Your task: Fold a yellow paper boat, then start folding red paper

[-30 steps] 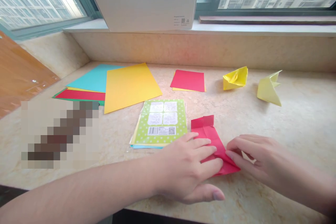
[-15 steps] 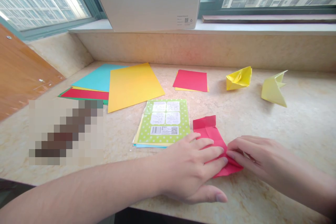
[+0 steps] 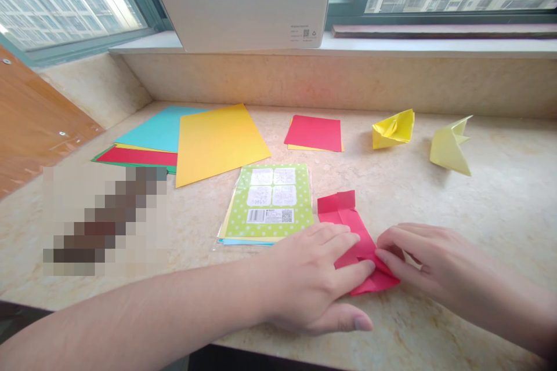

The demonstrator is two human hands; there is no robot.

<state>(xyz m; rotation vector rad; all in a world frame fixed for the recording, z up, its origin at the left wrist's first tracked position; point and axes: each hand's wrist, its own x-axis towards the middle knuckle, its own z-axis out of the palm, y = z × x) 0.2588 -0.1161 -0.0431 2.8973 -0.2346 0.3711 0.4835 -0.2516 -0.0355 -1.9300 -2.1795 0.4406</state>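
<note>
A folded sheet of red paper (image 3: 348, 217) lies on the stone counter in front of me, its far end turned over as a flap. My left hand (image 3: 319, 278) rests palm down across its left and lower part, fingers stretched out and thumb apart. At the paper's right edge, my right hand (image 3: 418, 258) pinches the fold between thumb and index finger. The paper's lower left portion is hidden under my left hand. Just left of it lies a green dotted packet of paper (image 3: 270, 197) in a clear sleeve, partly behind my left hand.
Behind lie a yellow-orange sheet (image 3: 221, 145), a blue sheet (image 3: 156, 130) and a small red square (image 3: 315, 133). Two folded paper pieces, a bright yellow one (image 3: 394, 130) and a pale yellow one (image 3: 448, 148), stand at the right. A white box (image 3: 243, 8) sits on the sill.
The fingers of my left hand have drawn closer together and bent slightly on the red paper. My right hand keeps its pinch at the edge. The view shifts a little.
</note>
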